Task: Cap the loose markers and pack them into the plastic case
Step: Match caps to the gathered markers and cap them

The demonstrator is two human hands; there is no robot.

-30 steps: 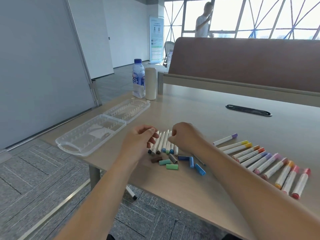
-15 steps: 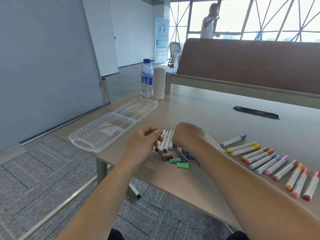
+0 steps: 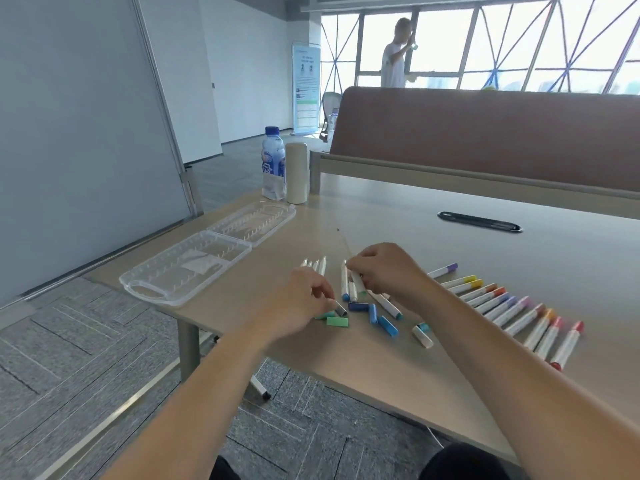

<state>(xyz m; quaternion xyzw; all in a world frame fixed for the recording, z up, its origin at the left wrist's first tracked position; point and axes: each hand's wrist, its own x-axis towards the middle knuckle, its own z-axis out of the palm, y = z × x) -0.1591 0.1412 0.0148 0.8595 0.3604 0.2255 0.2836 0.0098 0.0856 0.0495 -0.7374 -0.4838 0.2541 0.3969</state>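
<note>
My left hand (image 3: 304, 301) reaches down to the loose caps, and its fingertips pinch a grey cap (image 3: 341, 309). Beside it, my right hand (image 3: 384, 271) grips a white uncapped marker (image 3: 357, 285) with a green end, just above the table. Several uncapped white markers (image 3: 316, 266) lie behind my left hand, and others (image 3: 344, 284) lie under my right. Green (image 3: 336, 321) and blue caps (image 3: 388, 325) are scattered near the table's front edge. A row of capped markers (image 3: 502, 303) lies to the right. The clear plastic case (image 3: 194, 268) lies open at the left.
A water bottle (image 3: 273, 164) and a white cylinder (image 3: 296, 173) stand at the table's far left corner. A black cable slot (image 3: 479, 221) sits farther back. A brown divider (image 3: 485, 126) runs along the far side. A person stands by the windows.
My left hand has dropped from the uncapped markers to the caps and taken the grey one. My right hand has picked one marker out of the group, which is now spread apart.
</note>
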